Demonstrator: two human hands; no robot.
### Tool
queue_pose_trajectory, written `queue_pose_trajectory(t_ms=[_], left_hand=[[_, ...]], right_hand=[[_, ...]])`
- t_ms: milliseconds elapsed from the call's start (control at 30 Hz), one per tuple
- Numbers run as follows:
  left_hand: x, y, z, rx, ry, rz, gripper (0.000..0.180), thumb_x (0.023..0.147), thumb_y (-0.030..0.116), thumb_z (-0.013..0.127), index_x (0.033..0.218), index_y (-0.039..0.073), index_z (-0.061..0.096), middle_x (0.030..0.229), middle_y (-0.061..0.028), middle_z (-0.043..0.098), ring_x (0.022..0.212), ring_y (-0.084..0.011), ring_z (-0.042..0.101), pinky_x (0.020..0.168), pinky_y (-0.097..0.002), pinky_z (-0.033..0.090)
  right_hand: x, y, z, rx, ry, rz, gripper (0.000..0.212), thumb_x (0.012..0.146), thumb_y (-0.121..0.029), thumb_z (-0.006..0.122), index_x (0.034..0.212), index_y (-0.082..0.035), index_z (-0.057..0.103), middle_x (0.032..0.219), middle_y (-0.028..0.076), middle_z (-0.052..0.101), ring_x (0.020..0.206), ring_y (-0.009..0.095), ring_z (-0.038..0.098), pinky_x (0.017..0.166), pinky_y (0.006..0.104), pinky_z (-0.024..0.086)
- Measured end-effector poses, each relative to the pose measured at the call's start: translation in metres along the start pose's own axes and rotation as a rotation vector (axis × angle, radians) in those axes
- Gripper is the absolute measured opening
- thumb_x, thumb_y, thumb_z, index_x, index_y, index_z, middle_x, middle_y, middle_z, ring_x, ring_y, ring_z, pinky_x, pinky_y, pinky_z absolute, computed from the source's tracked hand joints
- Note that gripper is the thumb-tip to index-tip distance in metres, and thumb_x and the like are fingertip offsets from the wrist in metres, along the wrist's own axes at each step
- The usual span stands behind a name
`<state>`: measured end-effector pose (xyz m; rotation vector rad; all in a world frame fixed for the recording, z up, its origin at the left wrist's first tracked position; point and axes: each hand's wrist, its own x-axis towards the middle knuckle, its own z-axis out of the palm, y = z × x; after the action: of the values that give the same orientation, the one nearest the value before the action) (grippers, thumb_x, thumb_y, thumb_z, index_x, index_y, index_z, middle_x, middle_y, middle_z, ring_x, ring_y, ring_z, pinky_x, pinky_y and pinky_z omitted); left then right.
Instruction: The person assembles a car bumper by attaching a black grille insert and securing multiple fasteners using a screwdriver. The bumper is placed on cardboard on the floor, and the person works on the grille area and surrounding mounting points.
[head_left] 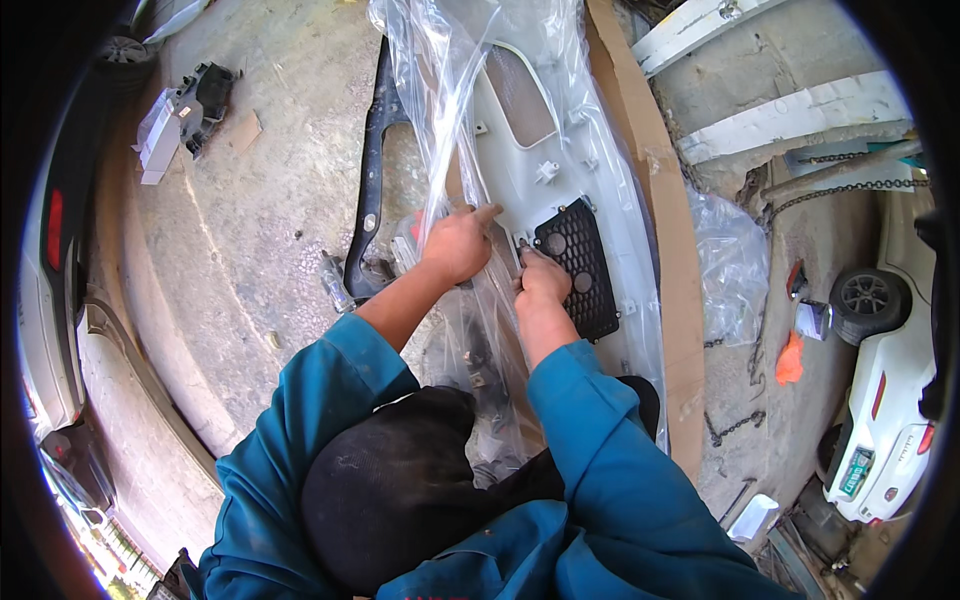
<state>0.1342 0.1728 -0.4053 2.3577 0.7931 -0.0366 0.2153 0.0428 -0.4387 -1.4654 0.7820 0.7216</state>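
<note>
A long pale grey car body panel point(512, 165) lies inside loose clear plastic film point(448, 120), its inner side facing up. On it sits a black honeycomb grille point(582, 262) with small tabs along its rim. My left hand point(460, 243) is closed over the panel's left edge and the bunched film, index finger stretched across the panel. At the grille's left edge, beside a small pale bracket, my right hand point(543, 278) is closed with its fingertips pressed down; what they pinch is hidden. The two hands are a short way apart.
Cardboard point(665, 240) runs under and along the panel's right side. A dark curved frame part point(372, 170) lies at left on the concrete. Farther out are a black plastic housing point(205, 105), crumpled plastic point(728, 265), chains, an orange cloth point(790, 358) and a white car point(890, 420).
</note>
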Motion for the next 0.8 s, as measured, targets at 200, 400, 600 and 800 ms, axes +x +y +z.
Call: queue_pose_trajectory(t_ms=[200,400,600,800], left_hand=[[0.002,0.003,0.001,-0.010,0.012,0.030,0.048,0.093,0.011,0.062,0.140,0.017,0.069,0.117,-0.0243,0.073,0.107,-0.0451,0.073,0.096,-0.0541,0.058],[0.002,0.005,-0.002,-0.001,-0.015,0.020,0.045,0.095,0.013,0.062,0.140,0.016,0.068,0.117,-0.0241,0.074,0.107,-0.0449,0.073,0.096,-0.0542,0.058],[0.002,0.002,-0.001,-0.021,0.009,0.036,0.046,0.093,0.010,0.062,0.139,0.016,0.069,0.116,-0.0241,0.074,0.107,-0.0454,0.072,0.096,-0.0543,0.057],[0.002,0.003,-0.002,-0.022,-0.028,0.035,0.040,0.096,0.011,0.061,0.135,0.012,0.068,0.118,-0.0251,0.074,0.109,-0.0456,0.072,0.097,-0.0535,0.057]], right_hand=[[0.007,0.003,-0.009,0.029,-0.039,0.011,0.010,0.102,-0.009,0.072,0.098,-0.001,0.076,0.077,0.002,0.068,0.056,0.013,0.058,0.047,0.0291,0.045],[0.005,-0.004,-0.037,-0.018,-0.150,0.149,0.013,0.104,-0.011,0.064,0.095,-0.004,0.071,0.080,0.002,0.064,0.062,0.012,0.054,0.051,0.0287,0.042],[-0.005,-0.021,-0.024,0.042,-0.266,0.201,0.009,0.106,-0.011,0.064,0.102,-0.004,0.067,0.088,0.003,0.064,0.065,0.012,0.053,0.053,0.0283,0.041],[-0.013,-0.015,-0.020,0.137,-0.239,0.174,0.008,0.107,-0.010,0.064,0.106,-0.003,0.067,0.092,0.007,0.068,0.072,0.012,0.059,0.059,0.0255,0.049]])
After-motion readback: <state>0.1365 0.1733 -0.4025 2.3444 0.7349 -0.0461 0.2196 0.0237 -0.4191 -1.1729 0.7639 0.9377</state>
